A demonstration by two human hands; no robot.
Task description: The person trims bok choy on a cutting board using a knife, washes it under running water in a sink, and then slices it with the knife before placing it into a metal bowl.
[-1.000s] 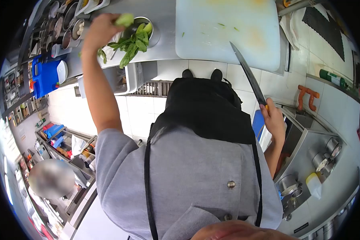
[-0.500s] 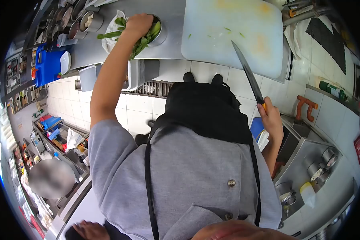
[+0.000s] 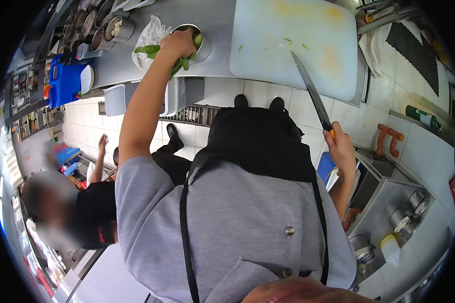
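My left hand (image 3: 179, 44) is closed around a bunch of leafy green vegetables (image 3: 181, 64) at a round metal container (image 3: 203, 50) on the steel counter. Leaves stick out on both sides of the fingers, and some lie inside the rim. Beside them is a crumpled white cloth or bag (image 3: 149, 38). A long kitchen knife (image 3: 312, 93) with a yellow-and-black handle is gripped in my right hand (image 3: 341, 146). Its blade points away from me, the tip over the near part of a white cutting board (image 3: 293, 25). Small green scraps lie on that board.
Metal pots (image 3: 119, 29) stand at the counter's far left, near a blue container (image 3: 65, 81). Grey plastic bins (image 3: 115, 100) sit below the counter edge. A co-worker (image 3: 98, 212) in black is close behind on my left. At right is a steel unit (image 3: 389, 197) with pans.
My left hand has shifted slightly down with the greens, which now sit closer into the metal container. A co-worker has come up on my left. The knife has barely moved.
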